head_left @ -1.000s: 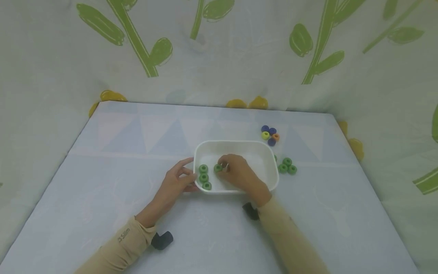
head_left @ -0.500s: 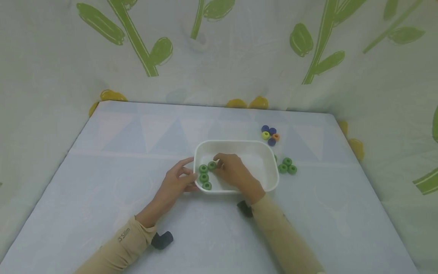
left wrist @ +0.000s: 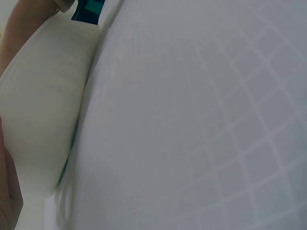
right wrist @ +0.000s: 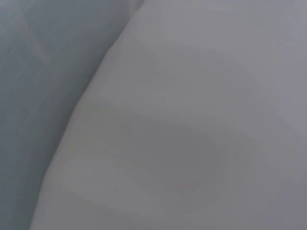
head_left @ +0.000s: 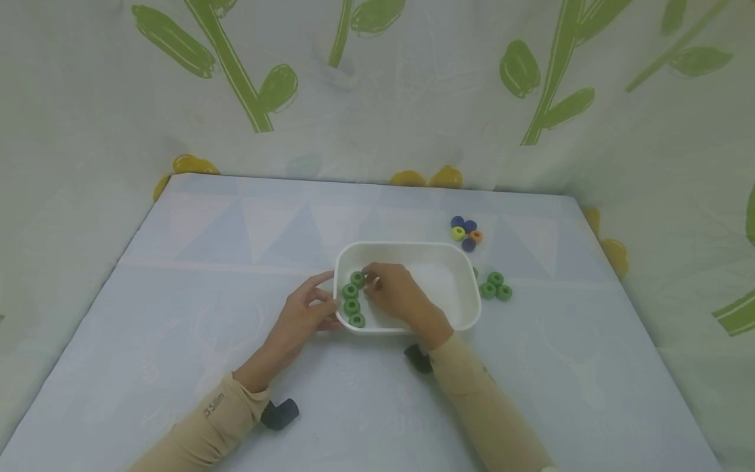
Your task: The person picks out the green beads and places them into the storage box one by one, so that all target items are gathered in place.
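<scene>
In the head view a white plastic tray (head_left: 436, 288) lies at mid-table. My left hand (head_left: 303, 314) holds its left end, thumb at the rim and fingers spread along the outside. Inside the tray, my right hand (head_left: 398, 292) has thumb and index fingertips at a green ring-shaped bead (head_left: 357, 279). That bead tops a column of green beads (head_left: 351, 306) along the tray's left wall. The left wrist view shows the tray's outer wall (left wrist: 48, 105) and a bit of the left hand (left wrist: 10, 191). Only pale tray wall (right wrist: 168, 134), blurred, fills most of the right wrist view.
Right of the tray, several green beads (head_left: 495, 288) lie together, one partly hidden by the rim. Farther back is a cluster of blue beads (head_left: 468, 244), a yellow bead (head_left: 458, 233) and an orange bead (head_left: 476, 236). A dark wrist-camera mount (head_left: 280, 414) juts from the left sleeve.
My right hand has moved left and slightly away from me inside the tray, bringing a green bead to the far end of the column. The left hand has stayed at the tray's end.
</scene>
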`<state>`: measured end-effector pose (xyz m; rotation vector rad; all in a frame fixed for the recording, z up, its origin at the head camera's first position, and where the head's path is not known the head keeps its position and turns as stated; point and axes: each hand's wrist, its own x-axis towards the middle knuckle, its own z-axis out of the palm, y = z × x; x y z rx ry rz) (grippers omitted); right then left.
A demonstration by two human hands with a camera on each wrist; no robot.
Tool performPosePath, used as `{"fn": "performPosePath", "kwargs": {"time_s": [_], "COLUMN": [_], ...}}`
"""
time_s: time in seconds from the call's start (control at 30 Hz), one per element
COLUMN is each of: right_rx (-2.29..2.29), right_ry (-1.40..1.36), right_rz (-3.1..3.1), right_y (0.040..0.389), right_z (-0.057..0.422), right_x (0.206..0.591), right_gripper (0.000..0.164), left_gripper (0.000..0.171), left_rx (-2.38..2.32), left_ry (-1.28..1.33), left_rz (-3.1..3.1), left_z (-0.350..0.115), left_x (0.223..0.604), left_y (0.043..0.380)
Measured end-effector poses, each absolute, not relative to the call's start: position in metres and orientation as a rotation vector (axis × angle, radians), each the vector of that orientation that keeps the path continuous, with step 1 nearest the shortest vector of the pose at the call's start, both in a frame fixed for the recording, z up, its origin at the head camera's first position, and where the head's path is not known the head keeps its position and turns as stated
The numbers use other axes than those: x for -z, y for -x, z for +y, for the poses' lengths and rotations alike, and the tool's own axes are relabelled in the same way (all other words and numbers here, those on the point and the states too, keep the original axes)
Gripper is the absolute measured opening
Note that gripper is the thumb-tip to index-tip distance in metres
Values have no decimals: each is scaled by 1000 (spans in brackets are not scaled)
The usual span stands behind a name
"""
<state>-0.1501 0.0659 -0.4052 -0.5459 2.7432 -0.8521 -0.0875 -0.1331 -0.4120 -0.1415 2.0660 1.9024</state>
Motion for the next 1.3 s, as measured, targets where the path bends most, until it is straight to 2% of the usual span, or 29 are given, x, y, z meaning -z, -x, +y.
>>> {"fn": "performPosePath", "kwargs": {"time_s": [0.37, 0.83, 1.07, 1.3], "right_rx": [873, 881, 963, 1195], "right_ry": [632, 568, 562, 530], "right_rz": [2697, 2718, 2796, 2895], "right_y": [150, 147, 138, 122], "right_z": [64, 70, 94, 148], "right_x": [407, 396, 378, 356], "right_gripper": [37, 38, 37, 36], "left_gripper": [62, 63, 63, 62], "left_rx": [-1890, -1876, -1840, -1869], "left_ry": [145, 158, 156, 157], "left_rz": [2082, 2087, 2116, 2107], "left_z": [-133, -133, -132, -131], "left_x": [413, 411, 410, 411], "left_y": [88, 88, 86, 86]}}
